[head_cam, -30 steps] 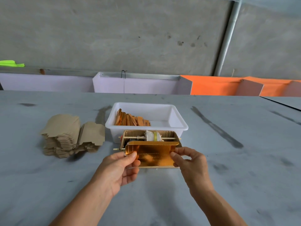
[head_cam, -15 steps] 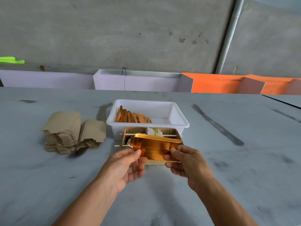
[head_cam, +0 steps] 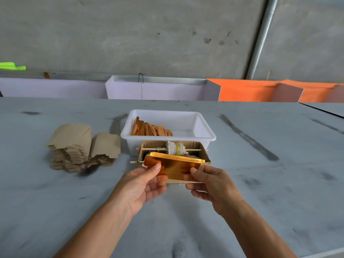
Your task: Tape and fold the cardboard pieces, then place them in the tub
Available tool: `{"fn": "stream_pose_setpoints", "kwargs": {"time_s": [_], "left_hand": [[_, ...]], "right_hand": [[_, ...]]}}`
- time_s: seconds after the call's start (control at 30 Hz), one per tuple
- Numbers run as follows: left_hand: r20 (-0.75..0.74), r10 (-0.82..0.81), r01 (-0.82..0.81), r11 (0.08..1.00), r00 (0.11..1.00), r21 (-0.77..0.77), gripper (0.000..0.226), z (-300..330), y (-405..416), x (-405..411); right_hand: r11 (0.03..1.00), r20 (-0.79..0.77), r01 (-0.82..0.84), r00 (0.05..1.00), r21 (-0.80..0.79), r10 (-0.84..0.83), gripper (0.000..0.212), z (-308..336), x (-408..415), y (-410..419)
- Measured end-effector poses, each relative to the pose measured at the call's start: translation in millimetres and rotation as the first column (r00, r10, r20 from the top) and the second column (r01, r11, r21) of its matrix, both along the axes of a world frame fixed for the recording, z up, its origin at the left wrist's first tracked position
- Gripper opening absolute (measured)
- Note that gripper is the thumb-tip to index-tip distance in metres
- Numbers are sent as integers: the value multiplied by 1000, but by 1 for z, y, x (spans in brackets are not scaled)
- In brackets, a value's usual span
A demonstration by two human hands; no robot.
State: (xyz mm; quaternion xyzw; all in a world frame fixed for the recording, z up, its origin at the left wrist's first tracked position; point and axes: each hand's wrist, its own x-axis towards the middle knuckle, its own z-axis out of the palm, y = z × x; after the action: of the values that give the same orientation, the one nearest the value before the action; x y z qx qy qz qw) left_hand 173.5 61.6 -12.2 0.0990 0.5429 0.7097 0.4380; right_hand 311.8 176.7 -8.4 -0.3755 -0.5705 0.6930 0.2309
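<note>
A workshop: bare concrete wall [head_cam: 149, 34], long grey worktable [head_cam: 55, 202], stacked cardboard blanks [head_cam: 74, 146].

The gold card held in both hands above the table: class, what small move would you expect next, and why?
Probably carry the gold card forward and set it in the white tub. The left hand and right hand pinch its two ends, it looks folded over along its top edge, and similar folded pieces already stand in the tub just beyond the tape holder.
</note>
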Motion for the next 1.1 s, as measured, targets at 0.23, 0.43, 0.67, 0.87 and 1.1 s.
{"fn": "stream_pose_setpoints", "kwargs": {"time_s": [0.23, 0.43, 0.67, 0.87, 1.1], "left_hand": [[-42, 46, -45, 999, 998, 26, 8, -5, 2, 1], [-88, 124, -122, 992, 988, 23, 8, -9, 5, 4], [-94, 104, -100, 994, 990, 45, 5, -7, 6, 5], [-102, 107, -105, 994, 989, 26, 7, -9, 6, 4], [-114, 124, -123, 992, 986, 11, 6, -8, 6, 4]], "right_hand": [[999, 25, -23, 999, -22, 23, 14, -2, 0, 0], [998, -59, 55, 997, 39, -52, 13, -6, -3, -2], [964, -67, 142, 989, 224, -131, 8, -1, -8, -3], [990, -36, 141, 989, 8, -141, 11, 2, -10, 0], [974, -81, 189, 977, -125, -199, 17, -1, -12, -3]]}}
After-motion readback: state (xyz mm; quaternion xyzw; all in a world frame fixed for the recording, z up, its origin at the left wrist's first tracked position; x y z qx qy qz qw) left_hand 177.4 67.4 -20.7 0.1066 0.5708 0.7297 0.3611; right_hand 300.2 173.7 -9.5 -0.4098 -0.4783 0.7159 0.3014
